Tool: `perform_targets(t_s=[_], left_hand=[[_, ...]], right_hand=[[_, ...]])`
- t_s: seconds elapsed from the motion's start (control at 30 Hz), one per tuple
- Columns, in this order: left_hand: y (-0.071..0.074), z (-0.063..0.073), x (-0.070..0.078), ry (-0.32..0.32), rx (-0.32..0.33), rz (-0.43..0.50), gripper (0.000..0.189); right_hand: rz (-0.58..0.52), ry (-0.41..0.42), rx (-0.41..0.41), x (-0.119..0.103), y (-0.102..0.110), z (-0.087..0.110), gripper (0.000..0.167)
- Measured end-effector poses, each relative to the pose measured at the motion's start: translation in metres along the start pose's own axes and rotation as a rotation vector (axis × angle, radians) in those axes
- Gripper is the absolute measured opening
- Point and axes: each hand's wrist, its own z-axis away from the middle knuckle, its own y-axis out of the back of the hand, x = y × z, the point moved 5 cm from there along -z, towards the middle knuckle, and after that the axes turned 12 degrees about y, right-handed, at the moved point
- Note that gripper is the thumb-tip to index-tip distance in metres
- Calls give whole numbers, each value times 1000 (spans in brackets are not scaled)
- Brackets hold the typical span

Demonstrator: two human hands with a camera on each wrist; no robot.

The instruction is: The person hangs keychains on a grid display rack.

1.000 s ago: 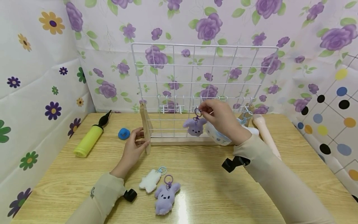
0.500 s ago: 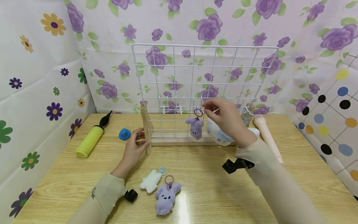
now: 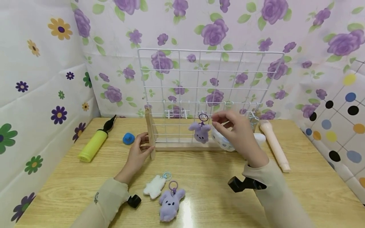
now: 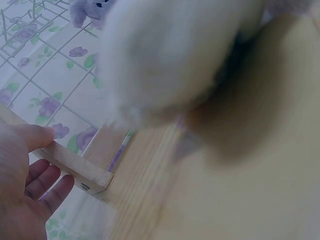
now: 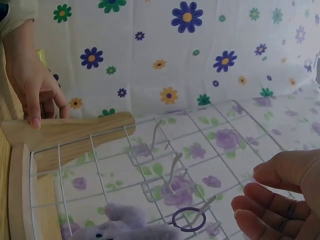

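A purple plush keychain point(image 3: 201, 133) hangs by its purple ring point(image 5: 189, 219) from a white hook on the wire grid rack point(image 3: 211, 51). Just right of the ring is my right hand point(image 3: 238, 134), its fingers loosely bent and holding nothing. My left hand point(image 3: 138, 153) grips the wooden side post point(image 3: 150, 126) of the rack, thumb on one side and fingers on the other. Behind my right hand, partly hidden, a white and blue plush point(image 3: 222, 141) hangs on the rack. In the left wrist view, a blurred pale shape covers the upper middle.
In front lie a white plush keychain point(image 3: 155, 186) and another purple plush keychain point(image 3: 170, 207). A yellow hand pump point(image 3: 93, 146) and a small blue toy point(image 3: 129, 138) are at the left. A pale pink tube point(image 3: 274, 145) lies at the right. More white hooks point(image 3: 177, 114) are on the grid.
My right hand has let go of the purple ring and drawn back to the right and down. The keychain has swung and turned on its hook. My left hand stays on the post.
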Motion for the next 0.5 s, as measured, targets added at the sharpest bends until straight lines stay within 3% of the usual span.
perform_targets(t_s=[0.27, 0.5], left_hand=[[0, -1, 0, -3, -1, 5, 58], [0, 0, 0, 0, 3, 2, 59]], right_hand=[[-117, 61, 10, -11, -8, 12, 15], [-215, 155, -17, -21, -31, 28, 18]])
